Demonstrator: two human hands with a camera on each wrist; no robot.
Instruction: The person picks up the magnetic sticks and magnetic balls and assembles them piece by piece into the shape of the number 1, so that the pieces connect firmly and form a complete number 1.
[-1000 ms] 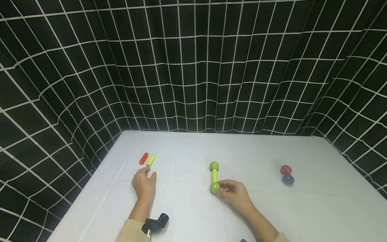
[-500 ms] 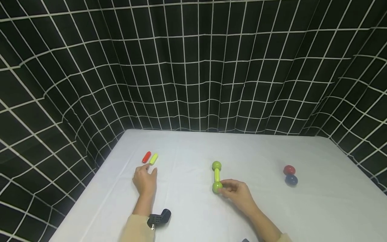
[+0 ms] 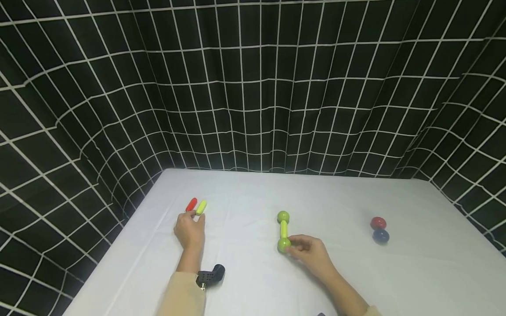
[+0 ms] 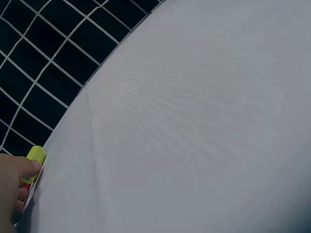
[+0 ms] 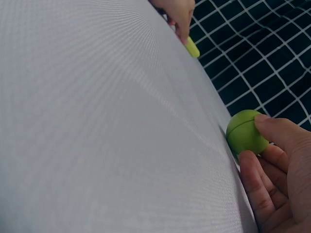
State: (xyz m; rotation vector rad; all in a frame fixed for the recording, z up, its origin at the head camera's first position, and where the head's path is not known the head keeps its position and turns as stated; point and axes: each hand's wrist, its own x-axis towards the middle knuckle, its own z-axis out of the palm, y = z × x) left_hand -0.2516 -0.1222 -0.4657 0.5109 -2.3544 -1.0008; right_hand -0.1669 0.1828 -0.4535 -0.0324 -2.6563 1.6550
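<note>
My right hand (image 3: 312, 254) holds a green ball (image 3: 282, 245) between thumb and fingers. That ball sits at the near end of a yellow-green rod (image 3: 283, 229), with a second green ball (image 3: 283, 216) at the far end, a dumbbell-like row. In the right wrist view a thin seam runs round the held ball (image 5: 242, 136). My left hand (image 3: 189, 230) is at the near end of another yellow rod (image 3: 202, 206), thumb and forefinger on either side of it. In the left wrist view a fingertip overlaps this rod (image 4: 36, 154). A red rod (image 3: 191, 203) lies just left.
A red ball (image 3: 378, 223) and a dark blue ball (image 3: 381, 236) lie together on the right of the white-covered table (image 3: 245, 272). A black curtain with a white grid (image 3: 253, 87) surrounds the back and sides. A dark wrist camera (image 3: 211, 275) is on the left wrist.
My left hand has reached slightly forward, its thumb and forefinger coming to the near end of the yellow rod. The right hand stays on the near green ball. The view shifted slightly.
</note>
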